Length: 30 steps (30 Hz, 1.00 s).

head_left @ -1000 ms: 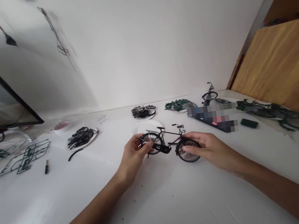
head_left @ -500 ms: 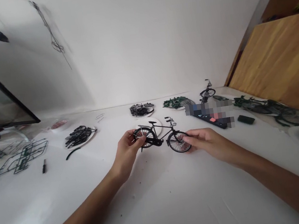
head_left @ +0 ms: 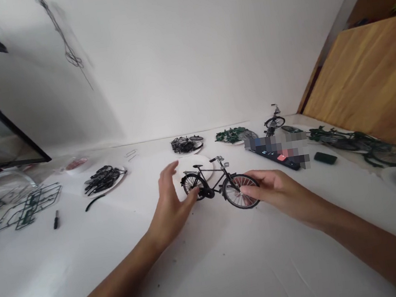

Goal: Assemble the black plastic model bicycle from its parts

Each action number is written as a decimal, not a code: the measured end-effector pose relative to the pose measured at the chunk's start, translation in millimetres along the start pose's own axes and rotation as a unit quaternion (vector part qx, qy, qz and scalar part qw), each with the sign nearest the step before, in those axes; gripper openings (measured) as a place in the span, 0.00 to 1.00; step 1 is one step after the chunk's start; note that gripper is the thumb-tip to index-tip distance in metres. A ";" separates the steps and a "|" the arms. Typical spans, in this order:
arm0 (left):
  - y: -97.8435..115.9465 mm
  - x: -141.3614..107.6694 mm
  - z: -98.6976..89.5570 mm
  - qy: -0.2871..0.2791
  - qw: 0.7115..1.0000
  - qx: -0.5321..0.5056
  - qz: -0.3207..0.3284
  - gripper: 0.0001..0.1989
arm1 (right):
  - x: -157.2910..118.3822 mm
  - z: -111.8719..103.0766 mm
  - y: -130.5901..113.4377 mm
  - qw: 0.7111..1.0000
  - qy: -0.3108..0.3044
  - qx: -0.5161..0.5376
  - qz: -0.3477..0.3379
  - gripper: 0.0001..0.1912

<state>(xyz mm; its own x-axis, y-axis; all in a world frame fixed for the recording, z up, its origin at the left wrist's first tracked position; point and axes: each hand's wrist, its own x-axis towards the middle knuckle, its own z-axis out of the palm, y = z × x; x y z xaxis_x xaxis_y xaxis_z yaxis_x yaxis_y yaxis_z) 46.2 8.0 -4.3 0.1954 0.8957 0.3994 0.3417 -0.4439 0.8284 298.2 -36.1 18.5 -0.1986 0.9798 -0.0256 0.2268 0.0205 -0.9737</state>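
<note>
From the head view, I see a small black model bicycle (head_left: 209,192) held upright over the white table (head_left: 210,284), its saddle (head_left: 197,166) and handlebar (head_left: 218,159) uppermost. Its front wheel (head_left: 232,196) points to the right and its rear wheel (head_left: 188,182) to the left.

The right hand (head_left: 275,190) pinches that front wheel: the thumb lies across the near side by the hub, and the other fingers are behind it, partly visible through the spokes. So the wheel sits between thumb and fingers, with the rest of the bicycle reaching leftward, out of this grip.

The left hand (head_left: 167,207) is spread. Its fingers rise on the far left, just beyond the back of the bicycle, while the thumb crosses in front of the rear wheel's lower part. The wheel is in the gap between them; I can't tell whether the thumb touches it.

Just behind the bicycle lies a white plate (head_left: 207,158). Farther off, near the wall, are a heap of black parts (head_left: 185,144) and a heap of green parts (head_left: 231,135). A second model bicycle (head_left: 274,122) stands at the far right, beyond a black device (head_left: 274,155), partly blurred out.
</note>
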 end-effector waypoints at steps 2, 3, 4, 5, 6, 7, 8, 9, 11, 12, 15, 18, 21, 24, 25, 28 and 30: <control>12.5 -6.3 0.3 0.018 0.989 0.080 0.120 0.29 | -2.9 5.8 -0.8 0.999 -0.006 0.045 0.010 0.16; 19.1 -9.6 1.0 0.001 0.980 0.109 0.169 0.23 | -4.6 9.3 -1.3 0.997 -0.013 0.072 0.017 0.16; 25.2 -12.7 2.0 -0.026 0.968 0.136 0.211 0.18 | -6.3 12.9 -1.8 0.994 -0.023 0.100 0.024 0.16; 30.4 -15.5 3.2 -0.055 0.955 0.160 0.244 0.15 | -8.1 16.4 -2.6 0.991 -0.037 0.127 0.029 0.15; 34.3 -17.8 4.5 -0.082 0.943 0.181 0.268 0.14 | -9.7 19.7 -3.5 0.986 -0.054 0.153 0.032 0.15; 36.9 -19.6 5.7 -0.102 0.933 0.195 0.285 0.14 | -11.2 22.5 -4.6 0.981 -0.071 0.178 0.035 0.14; 38.1 -20.8 6.7 -0.115 0.927 0.203 0.294 0.14 | -12.4 24.8 -5.7 0.975 -0.088 0.201 0.037 0.13; 38.2 -21.3 7.4 -0.122 0.925 0.206 0.296 0.15 | -13.3 26.4 -6.8 0.969 -0.101 0.222 0.038 0.12; 36.0 -21.1 7.8 -0.113 0.930 0.197 0.288 0.14 | -13.8 27.7 -8.8 0.957 -0.111 0.267 0.033 0.12; 34.5 -20.6 7.5 -0.103 0.937 0.186 0.278 0.13 | -13.5 27.6 -9.7 0.951 -0.111 0.288 0.026 0.13; 31.2 -19.2 6.2 -0.096 0.958 0.120 0.243 0.12 | -12.2 25.8 -12.0 0.942 -0.099 0.322 0.000 0.16; 33.1 -19.2 5.2 -0.126 0.967 0.059 0.214 0.16 | -12.3 23.9 -12.4 0.950 -0.085 0.299 -0.022 0.14; 38.1 -20.8 5.1 -0.143 0.971 0.029 0.191 0.19 | -14.1 23.1 -10.3 0.973 -0.057 0.224 -0.029 0.11; 41.3 -23.8 6.8 -0.151 0.975 0.003 0.162 0.19 | -16.0 24.7 -8.2 0.988 -0.038 0.149 -0.027 0.14; 41.6 -25.1 7.8 -0.153 0.977 -0.007 0.148 0.19 | -16.5 26.0 -7.9 0.990 -0.030 0.132 -0.025 0.15; 41.5 -29.1 11.4 -0.161 0.980 -0.044 0.112 0.18 | -18.1 32.7 -8.0 0.996 0.019 0.078 -0.041 0.12; 41.7 -30.8 13.4 -0.164 0.980 -0.072 0.088 0.17 | -19.7 37.7 -8.4 0.995 0.059 0.025 -0.074 0.10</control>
<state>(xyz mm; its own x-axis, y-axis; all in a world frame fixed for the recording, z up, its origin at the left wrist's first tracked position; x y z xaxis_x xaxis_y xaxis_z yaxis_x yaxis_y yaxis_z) 66.7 -38.5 12.7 0.5320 0.7395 0.4125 0.1480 -0.5608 0.8146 264.3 -63.0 18.6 -0.1115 0.9833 0.1439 0.1542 0.1602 -0.9750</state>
